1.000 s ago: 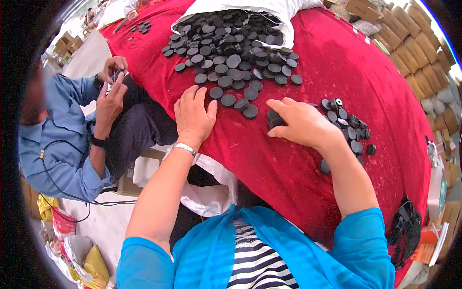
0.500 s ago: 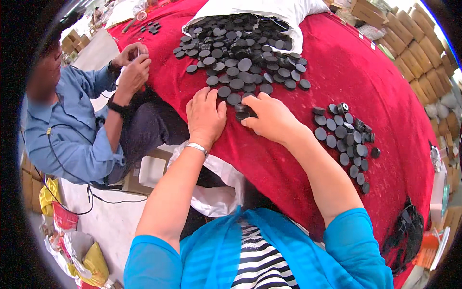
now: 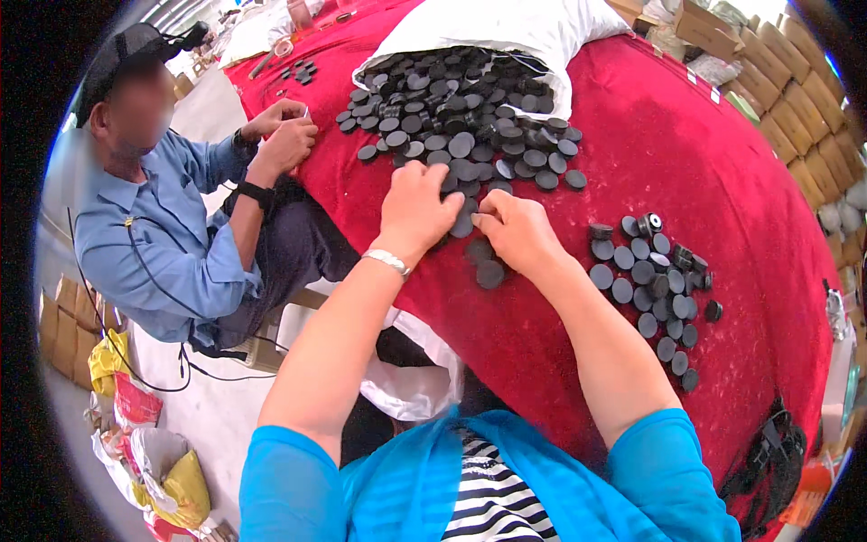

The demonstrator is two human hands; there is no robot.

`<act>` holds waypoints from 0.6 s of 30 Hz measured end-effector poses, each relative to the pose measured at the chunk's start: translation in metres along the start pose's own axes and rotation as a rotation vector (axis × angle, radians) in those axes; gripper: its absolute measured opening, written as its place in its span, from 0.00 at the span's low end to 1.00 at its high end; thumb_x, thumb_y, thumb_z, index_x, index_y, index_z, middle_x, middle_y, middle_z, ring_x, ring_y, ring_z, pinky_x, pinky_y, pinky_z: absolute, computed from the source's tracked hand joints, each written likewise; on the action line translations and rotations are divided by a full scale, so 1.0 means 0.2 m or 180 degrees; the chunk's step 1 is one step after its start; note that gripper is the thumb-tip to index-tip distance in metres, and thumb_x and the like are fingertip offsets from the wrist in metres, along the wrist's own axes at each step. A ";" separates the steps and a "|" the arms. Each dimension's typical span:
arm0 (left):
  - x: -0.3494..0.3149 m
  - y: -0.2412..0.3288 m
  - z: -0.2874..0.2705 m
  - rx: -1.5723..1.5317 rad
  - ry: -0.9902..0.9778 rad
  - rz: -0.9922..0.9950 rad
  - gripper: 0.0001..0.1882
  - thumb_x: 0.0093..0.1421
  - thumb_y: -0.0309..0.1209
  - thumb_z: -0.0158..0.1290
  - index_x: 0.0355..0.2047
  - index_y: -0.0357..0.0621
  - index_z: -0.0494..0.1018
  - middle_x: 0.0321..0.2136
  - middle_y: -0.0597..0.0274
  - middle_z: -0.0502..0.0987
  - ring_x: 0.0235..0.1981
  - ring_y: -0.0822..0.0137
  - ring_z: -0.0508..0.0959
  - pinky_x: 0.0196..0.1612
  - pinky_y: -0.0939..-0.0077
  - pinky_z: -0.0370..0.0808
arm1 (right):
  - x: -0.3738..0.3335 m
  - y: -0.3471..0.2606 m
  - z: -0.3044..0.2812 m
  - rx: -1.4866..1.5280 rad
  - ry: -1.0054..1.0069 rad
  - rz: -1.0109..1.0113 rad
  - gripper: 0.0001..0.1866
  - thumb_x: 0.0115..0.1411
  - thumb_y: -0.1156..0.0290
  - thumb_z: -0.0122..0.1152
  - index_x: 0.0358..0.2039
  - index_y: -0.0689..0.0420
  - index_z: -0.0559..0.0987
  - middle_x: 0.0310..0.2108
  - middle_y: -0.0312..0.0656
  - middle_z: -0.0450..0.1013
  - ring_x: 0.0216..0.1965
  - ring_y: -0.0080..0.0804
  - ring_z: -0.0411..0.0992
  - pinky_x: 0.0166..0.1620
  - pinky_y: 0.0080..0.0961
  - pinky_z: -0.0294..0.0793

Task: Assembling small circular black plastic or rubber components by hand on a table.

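Note:
A big heap of black round disc-shaped pieces (image 3: 461,144) spills from a white sack onto the red-covered table. At the heap's near edge, my left hand (image 3: 417,212) curls its fingers over a black disc (image 3: 449,183), thumb beside it. My right hand (image 3: 521,232) is closed, its fingertips drawn together beside a black disc (image 3: 463,224) between the two hands; whatever is in its fingers is hidden. Just below the right hand, a few loose discs (image 3: 490,274) lie on the cloth, slightly blurred.
A separate group of black discs (image 3: 646,282) lies to the right. The white sack (image 3: 492,27) stands behind the heap. On the left a seated person (image 3: 172,217) in a blue shirt handles something small. A black strapped bag (image 3: 768,461) rests at the table's right edge; cartons (image 3: 799,99) are stacked beyond.
My left hand has gone from lying flat to curled over discs, shifting right. My right hand has left the short stack it held; loose discs now lie nearer me. The view has shifted slightly.

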State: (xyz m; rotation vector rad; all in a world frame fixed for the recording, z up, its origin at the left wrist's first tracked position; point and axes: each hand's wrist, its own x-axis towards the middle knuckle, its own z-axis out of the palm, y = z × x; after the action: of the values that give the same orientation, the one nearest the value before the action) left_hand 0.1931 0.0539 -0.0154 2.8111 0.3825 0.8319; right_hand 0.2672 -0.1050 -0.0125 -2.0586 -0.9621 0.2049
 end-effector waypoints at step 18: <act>-0.27 -0.04 -0.18 -0.3230 -0.0447 -0.1412 0.19 0.53 0.23 0.57 0.47 0.40 0.71 0.34 0.68 0.73 0.36 0.77 0.72 0.42 0.81 0.71 | -0.03 0.01 0.03 -0.0605 -0.0065 -0.0904 0.15 0.54 0.77 0.52 0.42 0.54 0.77 0.38 0.45 0.72 0.39 0.47 0.72 0.43 0.38 0.72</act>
State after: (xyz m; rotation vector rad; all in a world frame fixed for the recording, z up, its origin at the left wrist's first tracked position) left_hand 0.1278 0.0499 -0.0139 1.7377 0.3882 0.5029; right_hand 0.2613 -0.1061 -0.0182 -2.0620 -1.3153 -0.0164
